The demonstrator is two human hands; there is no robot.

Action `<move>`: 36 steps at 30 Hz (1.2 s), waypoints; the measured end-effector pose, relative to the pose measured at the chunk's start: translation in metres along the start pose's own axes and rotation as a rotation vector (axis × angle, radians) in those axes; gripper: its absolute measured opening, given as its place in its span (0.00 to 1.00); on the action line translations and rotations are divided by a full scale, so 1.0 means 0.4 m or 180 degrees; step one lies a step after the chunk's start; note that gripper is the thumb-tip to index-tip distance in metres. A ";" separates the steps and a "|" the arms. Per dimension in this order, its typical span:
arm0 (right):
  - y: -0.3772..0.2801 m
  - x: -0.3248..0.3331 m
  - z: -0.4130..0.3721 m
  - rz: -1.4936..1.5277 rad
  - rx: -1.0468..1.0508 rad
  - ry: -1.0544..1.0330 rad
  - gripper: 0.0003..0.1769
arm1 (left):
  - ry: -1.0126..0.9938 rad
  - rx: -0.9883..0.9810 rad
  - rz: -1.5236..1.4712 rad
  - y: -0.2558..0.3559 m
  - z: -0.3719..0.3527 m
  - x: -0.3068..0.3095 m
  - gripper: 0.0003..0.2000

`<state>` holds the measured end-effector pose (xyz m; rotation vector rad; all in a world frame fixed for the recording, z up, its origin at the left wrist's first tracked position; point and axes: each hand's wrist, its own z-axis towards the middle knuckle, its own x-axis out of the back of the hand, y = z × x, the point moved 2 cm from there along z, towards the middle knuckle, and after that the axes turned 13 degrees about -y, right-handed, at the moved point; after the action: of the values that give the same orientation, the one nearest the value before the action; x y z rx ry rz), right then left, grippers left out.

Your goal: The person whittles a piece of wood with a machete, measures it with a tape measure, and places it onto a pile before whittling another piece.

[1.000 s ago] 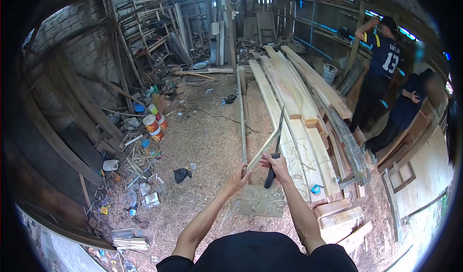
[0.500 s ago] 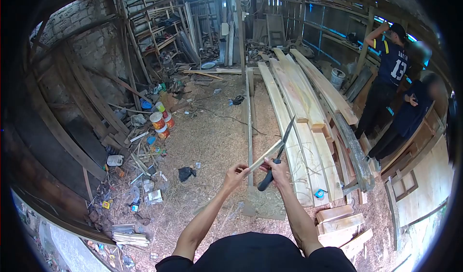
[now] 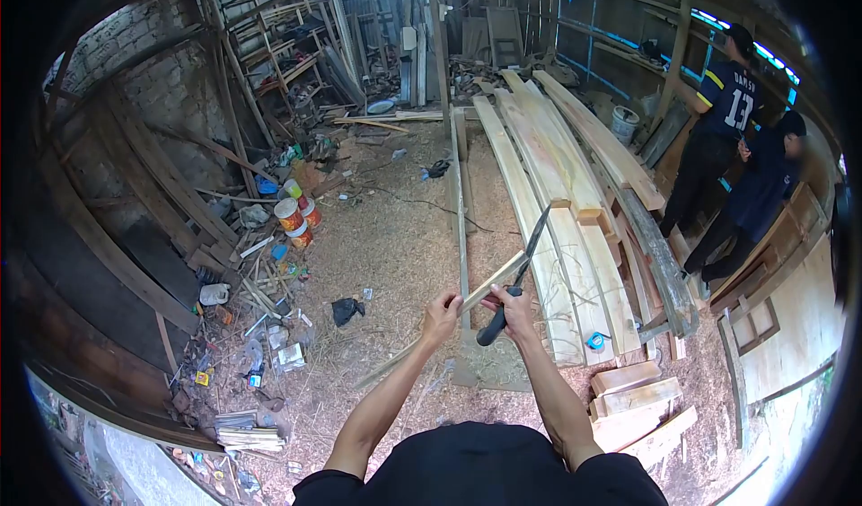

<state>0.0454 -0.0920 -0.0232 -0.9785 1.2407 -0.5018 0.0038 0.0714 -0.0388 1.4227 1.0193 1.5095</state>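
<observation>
Gripping a wooden strip point(image 3: 489, 283) in the curled left hand point(image 3: 442, 313), slanted above the sawdust floor point(image 3: 395, 246). Clenching a knife point(image 3: 521, 268) in the right hand point(image 3: 514, 311), blade against the strip. Beside stacked planks point(image 3: 548, 174) and a brick wall point(image 3: 117, 66).

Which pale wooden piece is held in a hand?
The thin pale wooden strip in the left hand; the black-handled knife in the right hand crosses it. The planks lie stacked.
</observation>
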 end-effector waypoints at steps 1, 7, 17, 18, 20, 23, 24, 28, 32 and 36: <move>0.002 -0.002 -0.001 0.0058 0.0045 0.0027 0.12 | -0.0001 0.0019 -0.0001 0.001 -0.007 -0.006 0.12; 0.019 -0.001 -0.005 -0.0070 -0.0030 -0.0012 0.12 | 0.0836 -0.0733 0.0758 0.018 -0.020 -0.001 0.11; 0.038 0.026 0.011 0.0206 -0.0087 0.0401 0.12 | 0.0645 -0.0393 0.0875 -0.013 -0.075 0.078 0.11; 0.038 0.028 0.014 0.0238 0.0021 0.0354 0.11 | 0.0871 -0.0569 0.1153 -0.006 -0.087 0.081 0.10; 0.038 0.035 0.017 0.0302 0.0051 0.0420 0.11 | 0.1104 -0.0733 0.1544 0.003 -0.122 0.086 0.10; 0.042 0.043 0.025 0.0427 0.0110 0.0610 0.10 | 0.1008 -0.0715 0.1894 -0.038 -0.182 0.065 0.11; 0.048 0.051 0.029 0.0480 0.0128 0.0749 0.10 | 0.0670 -0.0523 0.1835 -0.070 -0.190 0.053 0.12; 0.074 0.072 0.033 0.0837 0.0160 0.0821 0.09 | 0.0639 0.0471 -0.1391 -0.162 -0.145 0.041 0.16; 0.102 0.096 0.015 0.0859 -0.0305 0.0870 0.09 | 0.1052 -0.0216 -0.3275 -0.141 -0.064 0.100 0.13; 0.124 0.118 -0.024 0.0697 -0.0972 0.0888 0.09 | 0.1438 -0.0367 -0.2812 -0.070 -0.022 0.157 0.12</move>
<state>0.0414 -0.1062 -0.0905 -1.0338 1.6907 -0.2866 -0.0069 0.1396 -0.0434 0.4063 1.5312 1.1785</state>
